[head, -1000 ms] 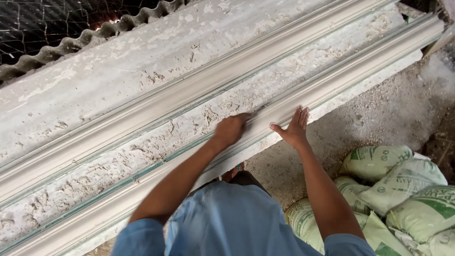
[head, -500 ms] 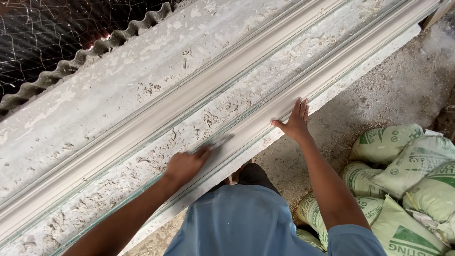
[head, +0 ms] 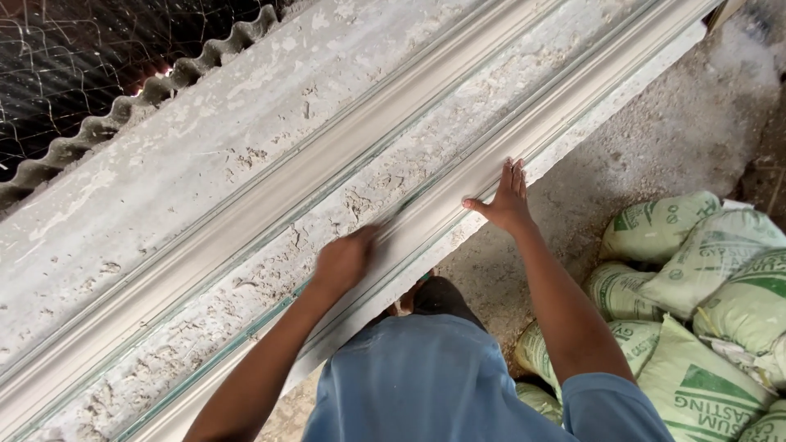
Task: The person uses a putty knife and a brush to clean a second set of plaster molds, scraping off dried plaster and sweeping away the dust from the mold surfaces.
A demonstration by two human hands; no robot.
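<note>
— Head view first: what sits at the far left?

— Up in the corner I see wire netting (head: 74,49) over a dark gap, and below it the wavy edge of a corrugated sheet (head: 147,102). From there a long plaster-crusted bench (head: 188,164) runs diagonally, lower left to upper right.

— And on the bench?

— Two long moulded plaster strips lie along it, parallel. The far strip (head: 270,196) sits mid-bench. The near strip (head: 458,192) follows the front edge, just in front of my body, with rough dried plaster between the two.

— Where is your left hand?

— My left hand (head: 344,260) rests on the near strip, around the middle of the picture. It is blurred and seen from the back, fingers curled down onto the plaster. Something thin and pale smears out past my fingertips, but I cannot tell whether I am gripping a tool or only pressing with a loosely closed hand.

— Your right hand?

— My right hand (head: 508,200) lies further right on the same strip, flat and released, fingers straight and together, thumb spread toward the left hand. It grasps nothing; the palm just presses the strip's outer edge.

— Further right?

— Below the bench is a dusty floor (head: 655,147), and at the right edge a heap of pale green-printed sacks (head: 704,286). My blue shirt (head: 426,385) fills the bottom middle.
</note>
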